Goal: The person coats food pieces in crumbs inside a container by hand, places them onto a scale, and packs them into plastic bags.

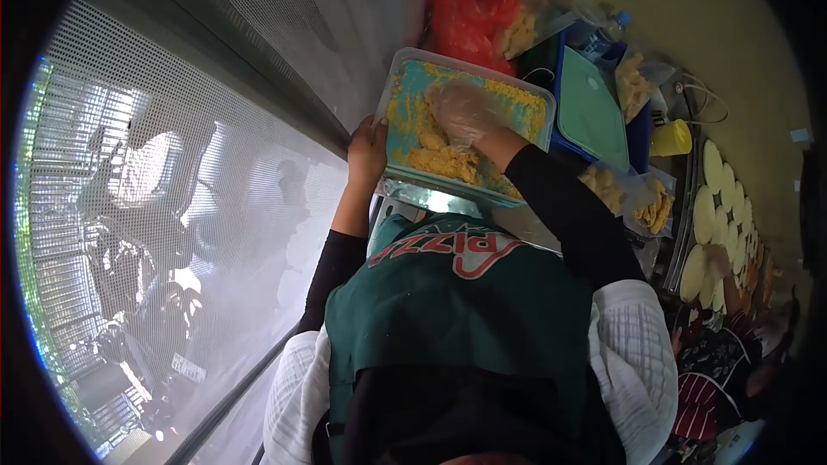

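A clear rectangular plastic container (550, 127) with a blue-green bottom stands in front of me. Yellow-orange crumbs or batter (444, 164) cover much of its inside, thickest at the near side, with a coated lump (433, 139) among them. My left hand (369, 153) grips the container's left rim, thumb at the top edge. Inside the container, my right hand (463, 112) wears a clear plastic glove and reaches down to the yellow mix. Its fingers are blurred and partly hidden, so I cannot make out whether they hold anything.
A red plastic bag (474, 13) sits behind the container. To the right are a blue crate (638, 133) with a green lid (593, 108), bagged food pieces (655, 207) and a yellow cup (670, 139). Further right, a co-worker's hand (717, 260) is over pale flat rounds (706, 215). A mesh screen (258, 207) stands left.
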Available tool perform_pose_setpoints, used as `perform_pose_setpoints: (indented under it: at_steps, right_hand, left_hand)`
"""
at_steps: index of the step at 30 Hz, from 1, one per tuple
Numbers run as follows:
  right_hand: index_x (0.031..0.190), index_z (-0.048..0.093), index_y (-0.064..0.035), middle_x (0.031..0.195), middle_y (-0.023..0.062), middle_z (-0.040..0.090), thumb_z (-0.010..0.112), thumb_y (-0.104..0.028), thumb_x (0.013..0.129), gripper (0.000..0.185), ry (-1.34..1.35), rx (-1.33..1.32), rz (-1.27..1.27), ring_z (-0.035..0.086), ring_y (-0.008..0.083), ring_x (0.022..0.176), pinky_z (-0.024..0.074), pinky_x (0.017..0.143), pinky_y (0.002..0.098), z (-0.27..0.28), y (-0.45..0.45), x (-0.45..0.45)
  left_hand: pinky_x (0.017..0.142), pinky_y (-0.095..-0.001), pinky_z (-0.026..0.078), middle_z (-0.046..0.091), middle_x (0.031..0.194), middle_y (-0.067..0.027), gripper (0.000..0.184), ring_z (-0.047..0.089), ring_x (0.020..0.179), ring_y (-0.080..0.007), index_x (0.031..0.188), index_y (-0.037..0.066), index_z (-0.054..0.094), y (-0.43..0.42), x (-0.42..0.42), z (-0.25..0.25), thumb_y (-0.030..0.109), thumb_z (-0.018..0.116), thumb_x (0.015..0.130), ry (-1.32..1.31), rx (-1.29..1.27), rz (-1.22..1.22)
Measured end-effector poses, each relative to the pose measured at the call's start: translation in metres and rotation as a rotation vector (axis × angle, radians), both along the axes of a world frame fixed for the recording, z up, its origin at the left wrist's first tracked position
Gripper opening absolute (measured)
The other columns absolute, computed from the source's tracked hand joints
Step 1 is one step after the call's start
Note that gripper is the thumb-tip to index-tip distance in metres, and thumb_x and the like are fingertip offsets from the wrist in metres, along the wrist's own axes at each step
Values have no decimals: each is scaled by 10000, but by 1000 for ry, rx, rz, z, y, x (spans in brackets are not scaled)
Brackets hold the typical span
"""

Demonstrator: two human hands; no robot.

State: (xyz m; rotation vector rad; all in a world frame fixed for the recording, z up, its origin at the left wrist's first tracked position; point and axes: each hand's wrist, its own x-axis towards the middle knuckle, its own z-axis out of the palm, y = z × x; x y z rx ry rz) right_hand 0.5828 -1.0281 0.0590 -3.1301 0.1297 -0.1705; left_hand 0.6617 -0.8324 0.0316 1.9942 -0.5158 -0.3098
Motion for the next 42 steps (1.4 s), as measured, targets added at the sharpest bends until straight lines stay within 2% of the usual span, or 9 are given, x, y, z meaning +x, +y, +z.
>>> perform_pose_setpoints:
  at_steps: [3,8,13,16,22,25,31,37,42]
  right_hand:
    - [1047,550,42,786,166,602,563,-121,807,291,17,6,-86,606,328,731,479,646,417,-7,1,5]
    - [806,632,-21,752,176,619,361,-253,948,383,-79,-22,-115,614,330,708,479,640,444,9,11,-5]
    - [972,584,2,759,153,614,513,-100,851,173,8,9,-173,622,287,718,486,607,415,22,18,-1]
    - [972,582,-1,761,155,622,478,-112,871,182,30,-32,-103,632,295,733,494,625,412,26,15,-4]
    - [926,585,-4,739,170,620,460,-211,907,243,-108,-115,-10,635,308,717,501,652,396,31,-4,0]
    - [861,587,-6,713,159,607,436,-301,933,340,58,93,-372,620,290,676,491,634,389,71,6,-2]
    - [805,598,-46,666,77,565,414,-395,938,416,-121,-404,-23,561,204,604,461,587,329,43,4,-15]
    - [860,600,-33,813,110,593,447,-402,919,404,151,-293,-121,595,218,799,467,716,347,67,5,-16]
    - [914,587,-4,866,126,577,456,-432,907,447,-105,-257,-76,591,230,819,480,707,336,51,-9,-36]
  left_hand:
    - [818,-368,462,624,985,-248,363,613,950,-354,1111,-12,581,1,-2,17,294,479,945,43,-3,-52]
    - [820,-350,460,630,968,-244,386,627,938,-313,1150,-9,577,3,1,8,303,478,947,92,17,-51]
    - [822,-346,459,639,965,-230,396,627,933,-303,1163,0,575,4,3,4,316,477,946,115,61,-42]
    - [824,-348,458,641,966,-223,388,627,936,-303,1160,11,582,5,1,9,316,471,948,121,21,-73]
    - [814,-369,464,637,962,-220,389,625,938,-312,1147,18,578,4,-1,1,331,435,964,107,-32,-6]
    - [811,-373,465,637,961,-213,391,622,939,-319,1150,23,570,5,-1,-5,338,426,968,59,-38,-7]
    - [805,-361,465,636,954,-207,388,620,930,-321,1162,30,563,3,-3,3,337,418,972,111,20,13]
    - [794,-355,465,637,943,-201,377,622,901,-308,1161,37,564,4,-3,2,331,418,974,113,1,-3]
    - [792,-360,466,631,942,-217,375,620,905,-329,1156,33,562,5,-1,-6,327,418,974,105,-12,-1]
